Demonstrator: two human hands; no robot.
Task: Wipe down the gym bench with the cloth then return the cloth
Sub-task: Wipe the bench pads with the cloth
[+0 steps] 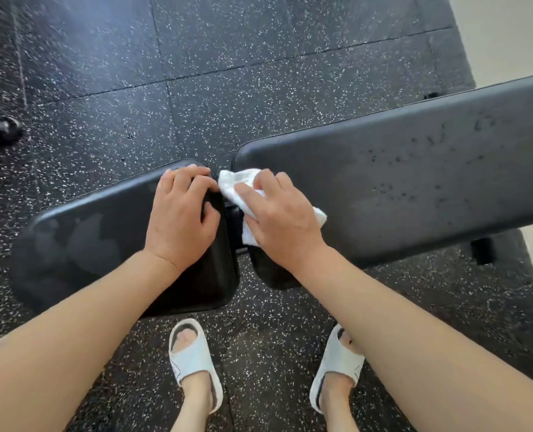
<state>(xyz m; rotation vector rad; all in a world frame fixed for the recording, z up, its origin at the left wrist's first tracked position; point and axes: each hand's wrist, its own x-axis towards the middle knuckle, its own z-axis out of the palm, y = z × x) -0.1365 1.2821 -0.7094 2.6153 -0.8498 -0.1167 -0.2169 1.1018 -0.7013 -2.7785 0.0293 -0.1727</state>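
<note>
Both forearms reach down from the camera to the bench [414, 169], bare feet in white slides [196, 363] on the speckled floor [227, 57] below it. Left hand [182, 219] lies flat, fingers relaxed, on the bench's seat pad [87, 232] at the gap edge. Right hand [279, 219] presses the white cloth [232, 182] with spread fingers onto the near end of the long back pad, right at the gap. Droplets dot the back pad farther right. Seat pad shows smeared patches.
</note>
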